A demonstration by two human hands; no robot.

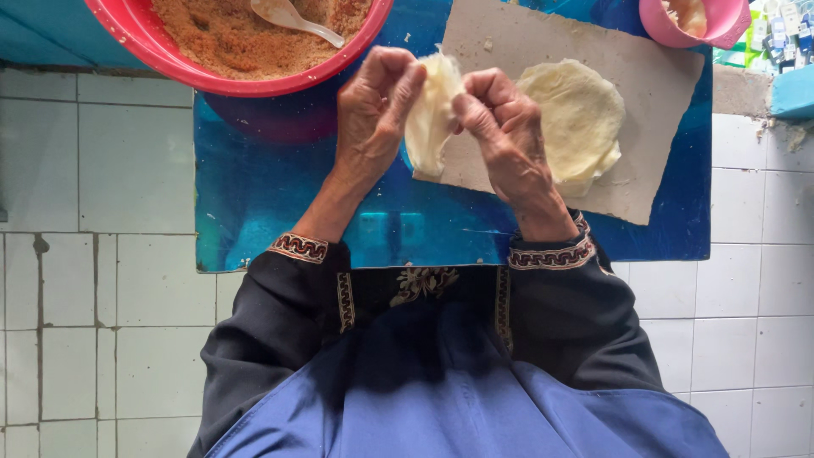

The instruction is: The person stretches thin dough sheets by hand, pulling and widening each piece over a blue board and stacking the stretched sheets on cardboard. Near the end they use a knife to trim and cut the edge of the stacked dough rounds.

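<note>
We see the left hand [373,110] and right hand [502,127] both pinching a pale folded dough sheet [431,114], held between them above the edge of a grey paper sheet [500,38]. Left fingertips clamp its upper left edge; the right thumb and forefinger clamp its right edge. The sheet hangs downward from both grips. A stack of flat dough rounds [577,119] lies on the paper, just right of the right hand. A red bowl [170,55] of brown crumbs with a spoon [292,19] sits upper left on the blue board [271,195].
</note>
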